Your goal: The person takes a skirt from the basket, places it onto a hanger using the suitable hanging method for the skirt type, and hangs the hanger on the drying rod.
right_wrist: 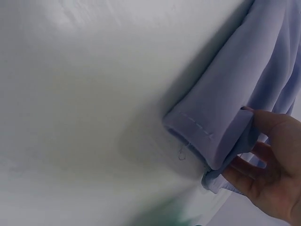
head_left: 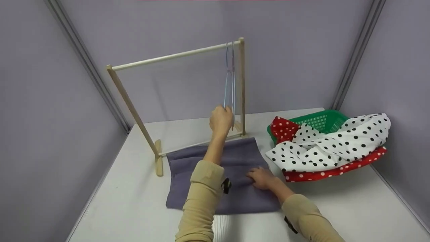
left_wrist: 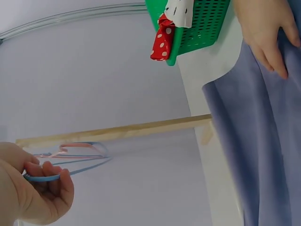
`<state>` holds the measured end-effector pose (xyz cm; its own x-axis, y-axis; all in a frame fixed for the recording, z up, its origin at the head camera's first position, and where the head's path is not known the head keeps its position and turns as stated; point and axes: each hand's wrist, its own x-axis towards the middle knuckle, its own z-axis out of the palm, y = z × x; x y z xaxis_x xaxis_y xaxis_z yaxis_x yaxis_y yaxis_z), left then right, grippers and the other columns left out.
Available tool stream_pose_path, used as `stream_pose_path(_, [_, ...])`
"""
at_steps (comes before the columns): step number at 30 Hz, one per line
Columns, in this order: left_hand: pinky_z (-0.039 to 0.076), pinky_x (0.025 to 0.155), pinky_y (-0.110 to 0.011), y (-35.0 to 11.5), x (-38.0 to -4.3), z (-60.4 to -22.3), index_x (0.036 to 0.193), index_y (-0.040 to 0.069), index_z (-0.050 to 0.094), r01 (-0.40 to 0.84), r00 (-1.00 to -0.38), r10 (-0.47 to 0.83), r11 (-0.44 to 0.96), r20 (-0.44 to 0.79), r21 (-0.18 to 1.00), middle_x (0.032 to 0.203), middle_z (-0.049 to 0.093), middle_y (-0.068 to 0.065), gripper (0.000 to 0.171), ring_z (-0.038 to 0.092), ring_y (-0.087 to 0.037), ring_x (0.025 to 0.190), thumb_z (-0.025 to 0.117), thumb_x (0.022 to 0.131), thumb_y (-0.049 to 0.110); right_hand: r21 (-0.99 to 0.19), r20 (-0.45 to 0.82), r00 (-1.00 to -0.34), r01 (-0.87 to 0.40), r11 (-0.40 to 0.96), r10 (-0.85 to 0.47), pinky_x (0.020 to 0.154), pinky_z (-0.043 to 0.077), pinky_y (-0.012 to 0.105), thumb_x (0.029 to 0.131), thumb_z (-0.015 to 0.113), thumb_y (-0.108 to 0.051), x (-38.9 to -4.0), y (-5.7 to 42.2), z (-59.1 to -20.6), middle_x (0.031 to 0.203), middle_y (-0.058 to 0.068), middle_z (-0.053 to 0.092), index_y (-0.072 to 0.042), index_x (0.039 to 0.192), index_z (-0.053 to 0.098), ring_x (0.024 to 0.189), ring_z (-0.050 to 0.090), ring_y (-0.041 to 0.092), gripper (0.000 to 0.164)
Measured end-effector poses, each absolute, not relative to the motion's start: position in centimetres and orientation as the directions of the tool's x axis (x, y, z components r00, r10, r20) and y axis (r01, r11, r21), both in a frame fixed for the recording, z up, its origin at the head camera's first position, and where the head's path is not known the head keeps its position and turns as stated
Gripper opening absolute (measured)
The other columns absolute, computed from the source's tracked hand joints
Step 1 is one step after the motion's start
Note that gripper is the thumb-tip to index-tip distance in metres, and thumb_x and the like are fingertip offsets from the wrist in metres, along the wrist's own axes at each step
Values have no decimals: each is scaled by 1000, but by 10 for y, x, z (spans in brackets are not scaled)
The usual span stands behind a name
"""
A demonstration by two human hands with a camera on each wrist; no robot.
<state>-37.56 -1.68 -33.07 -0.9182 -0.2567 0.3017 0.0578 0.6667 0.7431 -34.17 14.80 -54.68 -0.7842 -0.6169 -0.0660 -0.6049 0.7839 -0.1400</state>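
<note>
Raised by the right post of a wooden rack, my left hand (head_left: 221, 120) grips the lower part of a light blue clothes hanger (head_left: 226, 90), its hook up at the rod. In the left wrist view the fingers curl round the blue hanger (left_wrist: 43, 178), and a pink hanger (left_wrist: 77, 145) shows just behind. A purple cloth (head_left: 240, 156) with soft folds lies spread on the table under my forearms. At its right side my right hand (head_left: 262, 178) pinches the stitched edge, thumb above and fingers beneath, as the right wrist view shows.
The wooden rack (head_left: 178, 54) stands at the back, its lower bar beside the cloth's far edge. On the right, a green basket (head_left: 312, 121) holds white cloth with black dots (head_left: 349, 143) and red cloth with white dots (head_left: 284, 129), both draped over its rim.
</note>
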Motion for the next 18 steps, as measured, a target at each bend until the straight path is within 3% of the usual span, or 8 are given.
stream_pose_path(6, [50,58,-39,-19,-376,-326,76,1,64,-22,-923,-287,705,256,709,80,66,-14,34,64,-27,73,39,94,16,-134,-46,-789,-603,787,-612,81,45,49,78,65,-8,-339,146,-548,116,16,57,-5,113,62,102,53,39,36])
stream_pose_path(9, [45,52,-34,-19,-375,-324,60,8,51,-14,-944,-249,689,219,724,66,57,-8,34,57,-22,63,38,91,13,-133,-43,-794,-597,791,-606,82,44,48,78,64,-8,-338,147,-548,116,15,57,-5,113,62,103,53,38,35])
stream_pose_path(12, [43,55,-33,-20,-376,-323,58,12,43,20,-960,-200,651,197,759,64,49,-6,33,50,-21,62,35,90,13,-136,-48,-799,-589,797,-599,84,44,49,78,64,-8,-338,147,-548,117,15,57,-4,114,62,104,52,38,36])
stream_pose_path(14, [46,64,-36,-21,-377,-324,65,5,55,41,-964,-184,607,190,794,72,57,-12,35,54,-25,70,34,91,14,-136,-48,-802,-586,799,-596,84,43,49,79,63,-8,-338,147,-547,118,16,57,-4,115,62,105,52,38,36])
stream_pose_path(16, [47,76,-40,-22,-378,-324,82,-5,64,35,-968,-187,550,165,834,86,62,-20,40,58,-30,82,32,93,16,-135,-48,-800,-588,798,-598,84,43,50,79,63,-8,-338,147,-547,118,16,57,-4,115,62,105,52,39,36])
stream_pose_path(18, [45,83,-42,-23,-380,-324,96,-13,63,14,-971,-203,484,128,875,98,62,-25,44,58,-34,92,32,94,18,-134,-45,-798,-591,796,-601,84,43,50,79,62,-7,-338,147,-546,119,16,56,-5,116,62,105,52,39,37])
